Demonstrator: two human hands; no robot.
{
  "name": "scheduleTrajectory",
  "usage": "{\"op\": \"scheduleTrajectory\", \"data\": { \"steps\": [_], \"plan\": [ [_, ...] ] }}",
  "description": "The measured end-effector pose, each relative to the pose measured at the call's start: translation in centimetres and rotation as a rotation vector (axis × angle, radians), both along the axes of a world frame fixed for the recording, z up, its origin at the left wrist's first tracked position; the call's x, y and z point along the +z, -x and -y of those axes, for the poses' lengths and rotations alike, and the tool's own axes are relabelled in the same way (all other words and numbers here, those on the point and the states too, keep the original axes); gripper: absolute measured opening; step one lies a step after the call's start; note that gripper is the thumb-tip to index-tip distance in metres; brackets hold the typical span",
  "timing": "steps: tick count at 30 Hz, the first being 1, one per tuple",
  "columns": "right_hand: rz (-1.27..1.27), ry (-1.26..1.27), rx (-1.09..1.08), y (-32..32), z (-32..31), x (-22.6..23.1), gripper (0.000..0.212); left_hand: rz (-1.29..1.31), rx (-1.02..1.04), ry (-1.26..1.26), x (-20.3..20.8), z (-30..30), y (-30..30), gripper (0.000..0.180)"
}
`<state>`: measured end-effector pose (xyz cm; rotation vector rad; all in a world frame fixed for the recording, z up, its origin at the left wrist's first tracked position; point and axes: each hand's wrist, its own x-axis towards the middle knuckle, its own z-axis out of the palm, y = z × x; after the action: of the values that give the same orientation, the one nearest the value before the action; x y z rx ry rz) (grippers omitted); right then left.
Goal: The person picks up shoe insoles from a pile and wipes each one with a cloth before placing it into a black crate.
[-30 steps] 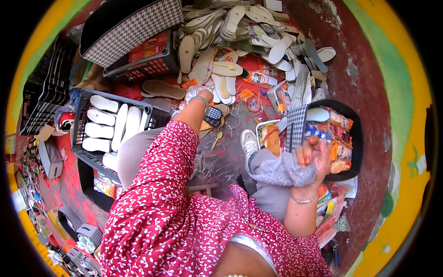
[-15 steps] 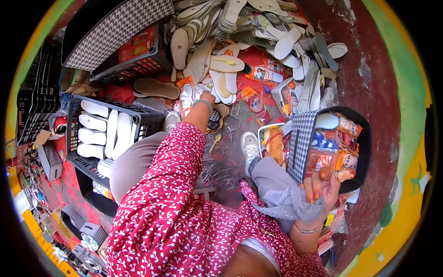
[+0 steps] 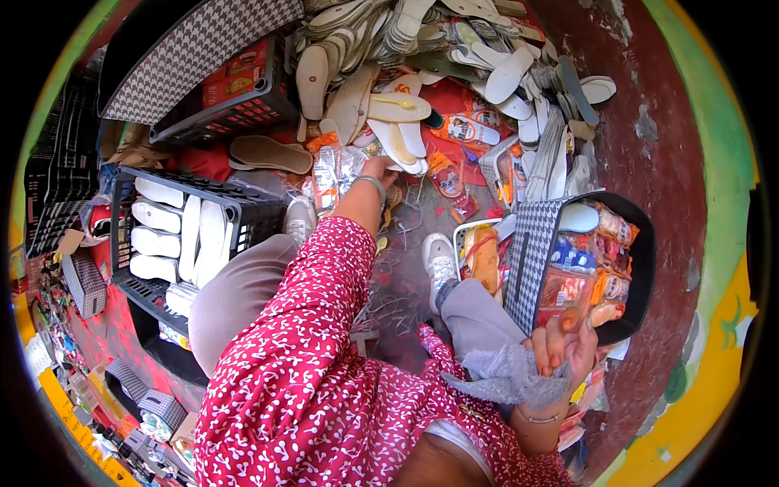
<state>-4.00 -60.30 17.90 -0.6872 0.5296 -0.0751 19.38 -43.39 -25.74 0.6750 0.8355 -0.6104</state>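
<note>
My left hand [image 3: 376,170] reaches forward to the near end of a white insole [image 3: 393,143] on the pile, its fingers closed at the insole's edge. The fingertips are partly hidden. Beside that hand lies a clear plastic packet [image 3: 328,169] with orange print. My right hand [image 3: 560,347] is raised over my right knee, palm up with curled fingers, and a fuzzy grey cloth [image 3: 507,375] is bunched in it and hangs over the wrist. A houndstooth-sided bin [image 3: 531,264] of packaged insoles stands just beyond it.
A black crate [image 3: 243,213] with white insoles stands at the left. Behind it is another dark crate [image 3: 219,118] below a houndstooth bin [image 3: 199,61]. Stacked insoles [image 3: 507,73] heap up at the far side. A small white basket [image 3: 480,252] sits by my right shoe [image 3: 441,264].
My left hand has moved right, from beside the plastic packet to the white insoles, and their near ends have shifted. My right hand keeps the grey cloth and has barely moved.
</note>
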Motion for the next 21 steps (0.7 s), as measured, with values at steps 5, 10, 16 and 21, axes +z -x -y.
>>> {"op": "scheduleTrajectory", "data": {
  "steps": [5, 10, 16, 21],
  "plan": [
    [-0.007, -0.006, 0.005, -0.2, -0.5, 0.0, 0.036, 0.018, 0.05, 0.126, 1.1, 0.2, -1.3, 0.029],
    [-0.011, 0.006, 0.026, 0.2, -0.4, 0.1, 0.036, 0.143, 0.047, 0.175, 5.3, 1.2, -1.4, 0.04],
    [0.021, -0.021, 0.085, 0.0, 0.0, -0.1, 0.035, 0.232, -0.067, 0.02, 7.9, -0.6, 1.0, 0.069],
    [0.05, 0.022, 0.106, 0.1, -0.7, 0.6, 0.032, 0.233, -0.309, -0.061, 10.7, -3.7, 8.0, 0.067]
  ]
}}
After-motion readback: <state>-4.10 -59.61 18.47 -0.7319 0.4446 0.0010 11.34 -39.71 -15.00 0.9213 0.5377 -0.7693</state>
